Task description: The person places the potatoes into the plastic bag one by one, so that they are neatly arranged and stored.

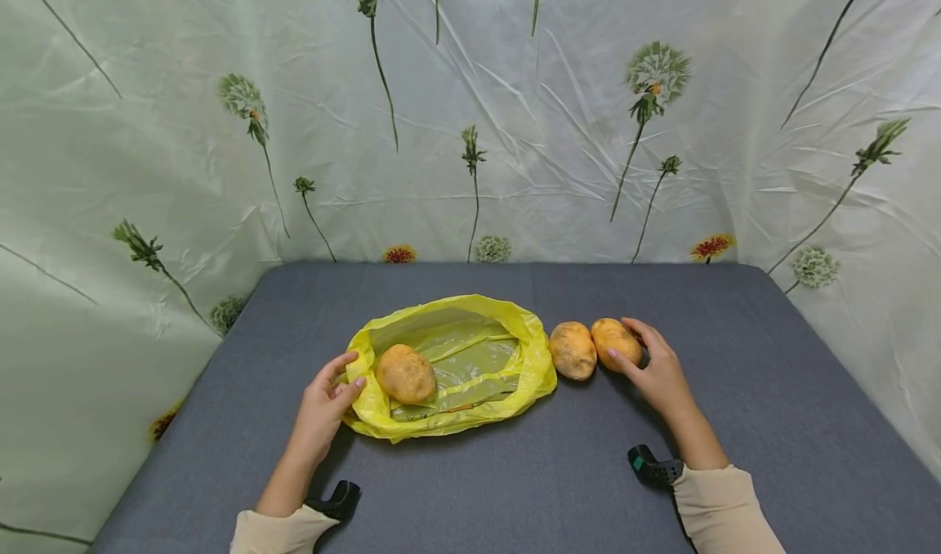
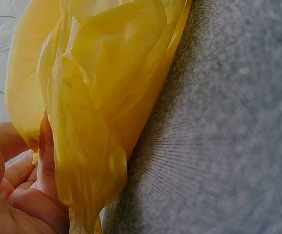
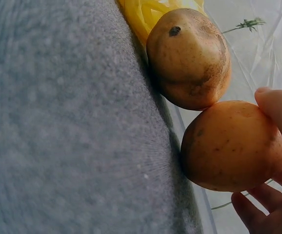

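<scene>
A yellow plastic bag [image 1: 542, 366] lies with its mouth spread wide on the table, and one potato [image 1: 407, 374] sits inside at its left end. My left hand [image 1: 322, 413] pinches the bag's left rim between thumb and fingers; in the left wrist view the yellow film [image 2: 97, 126] hangs in folds beside the fingers. To the right of the bag, a second potato [image 1: 573, 351] rests against the bag's edge. Beside it is a third potato [image 1: 614, 341], gripped by my right hand [image 1: 665, 382] with thumb and fingers around its right side. Those two potatoes touch in the right wrist view.
The table [image 1: 470, 497] has a dark grey cloth cover. Behind it and along both sides hangs a pale curtain [image 1: 470, 72] printed with flowers. Each wrist wears a black camera mount, seen at the left [image 1: 338, 501] and right [image 1: 650, 466].
</scene>
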### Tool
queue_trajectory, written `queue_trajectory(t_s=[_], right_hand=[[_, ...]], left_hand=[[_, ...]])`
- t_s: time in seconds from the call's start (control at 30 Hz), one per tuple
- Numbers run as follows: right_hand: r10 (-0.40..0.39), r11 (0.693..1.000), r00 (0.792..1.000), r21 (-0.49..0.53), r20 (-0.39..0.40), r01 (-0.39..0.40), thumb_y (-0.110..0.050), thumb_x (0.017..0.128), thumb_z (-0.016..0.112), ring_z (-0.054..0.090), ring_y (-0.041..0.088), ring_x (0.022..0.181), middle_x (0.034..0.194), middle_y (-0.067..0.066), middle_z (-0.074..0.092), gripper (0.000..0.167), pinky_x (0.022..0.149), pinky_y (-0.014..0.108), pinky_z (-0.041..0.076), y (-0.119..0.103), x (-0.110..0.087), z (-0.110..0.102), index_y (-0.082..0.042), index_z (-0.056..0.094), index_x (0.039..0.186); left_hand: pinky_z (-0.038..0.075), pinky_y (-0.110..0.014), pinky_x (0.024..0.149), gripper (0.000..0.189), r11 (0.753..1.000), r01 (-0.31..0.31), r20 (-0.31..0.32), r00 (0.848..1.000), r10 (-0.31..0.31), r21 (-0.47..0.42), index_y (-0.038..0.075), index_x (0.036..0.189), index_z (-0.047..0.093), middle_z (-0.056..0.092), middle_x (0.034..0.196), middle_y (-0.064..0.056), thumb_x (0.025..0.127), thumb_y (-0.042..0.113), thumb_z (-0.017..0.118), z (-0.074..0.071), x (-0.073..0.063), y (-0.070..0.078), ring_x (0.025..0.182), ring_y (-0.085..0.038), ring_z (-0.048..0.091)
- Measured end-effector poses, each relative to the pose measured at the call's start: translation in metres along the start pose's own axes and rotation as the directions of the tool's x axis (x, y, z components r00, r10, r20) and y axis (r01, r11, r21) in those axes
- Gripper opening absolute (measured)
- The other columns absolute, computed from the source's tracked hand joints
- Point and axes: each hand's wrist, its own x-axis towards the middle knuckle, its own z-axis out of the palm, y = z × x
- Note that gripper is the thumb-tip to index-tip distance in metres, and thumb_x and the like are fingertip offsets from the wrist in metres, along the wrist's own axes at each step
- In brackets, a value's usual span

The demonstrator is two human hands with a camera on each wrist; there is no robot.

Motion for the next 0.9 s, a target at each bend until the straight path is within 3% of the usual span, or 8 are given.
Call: queue_trajectory(t_s=[0.23, 0.57, 0.63, 0.83, 0.9], right_hand=[[0.024, 1.0, 1.0, 0.01, 0.013, -0.024, -0.008, 0.076, 0.071, 0.047, 0.033, 0.105, 0.116, 0.019, 0.05, 0.048, 0.08, 0.047, 0.038, 0.0015, -0.0009, 0.0002, 0.001, 0.051, 0.119], [0.033, 0.999, 0.999, -0.014, -0.03, -0.034, -0.009, 0.078, 0.07, 0.05, 0.033, 0.103, 0.114, 0.02, 0.052, 0.045, 0.079, 0.043, 0.039, 0.002, -0.0018, 0.0014, 0.002, 0.053, 0.118], [0.031, 0.999, 0.999, -0.019, -0.043, -0.032, -0.008, 0.077, 0.07, 0.05, 0.033, 0.103, 0.113, 0.02, 0.053, 0.045, 0.079, 0.039, 0.04, 0.0024, -0.0021, 0.0018, 0.002, 0.053, 0.117], [0.023, 1.0, 0.996, 0.006, -0.084, -0.023, -0.002, 0.074, 0.071, 0.051, 0.034, 0.1, 0.112, 0.022, 0.053, 0.046, 0.077, 0.008, 0.033, 0.0033, -0.0014, 0.0028, 0.005, 0.053, 0.116], [0.022, 1.0, 0.995, 0.023, -0.094, -0.019, 0.0, 0.074, 0.071, 0.051, 0.035, 0.1, 0.112, 0.023, 0.053, 0.046, 0.075, 0.005, 0.032, 0.003, -0.0012, 0.0028, 0.006, 0.053, 0.116]], left_hand=[[0.044, -0.019, 0.058, 0.045, 1.0, -0.005, -0.002, 1.0, 0.005, 0.005, 0.001, 0.13, 0.038, 0.041, 0.119, -0.015, 0.089, 0.009, 0.055, 0.0, 0.0005, -0.0004, 0.067, -0.006, 0.048], [0.042, -0.018, 0.056, 0.044, 1.0, -0.004, -0.014, 1.0, 0.004, 0.02, 0.002, 0.129, 0.039, 0.042, 0.117, -0.013, 0.089, 0.01, 0.056, 0.0002, 0.0007, -0.0008, 0.065, -0.006, 0.046], [0.042, -0.018, 0.056, 0.044, 1.0, -0.004, -0.013, 1.0, 0.004, 0.016, 0.002, 0.129, 0.039, 0.042, 0.116, -0.013, 0.089, 0.009, 0.056, 0.0003, 0.0004, -0.0004, 0.065, -0.006, 0.045], [0.043, -0.018, 0.058, 0.045, 1.0, -0.002, -0.003, 1.0, 0.002, 0.003, 0.001, 0.13, 0.038, 0.041, 0.119, -0.016, 0.09, 0.008, 0.055, -0.0001, -0.0001, -0.0004, 0.067, -0.006, 0.047], [0.043, -0.018, 0.058, 0.045, 1.0, -0.003, 0.0, 1.0, 0.003, 0.003, 0.001, 0.13, 0.038, 0.041, 0.12, -0.016, 0.089, 0.009, 0.055, -0.0003, 0.0, -0.0002, 0.067, -0.006, 0.047]])
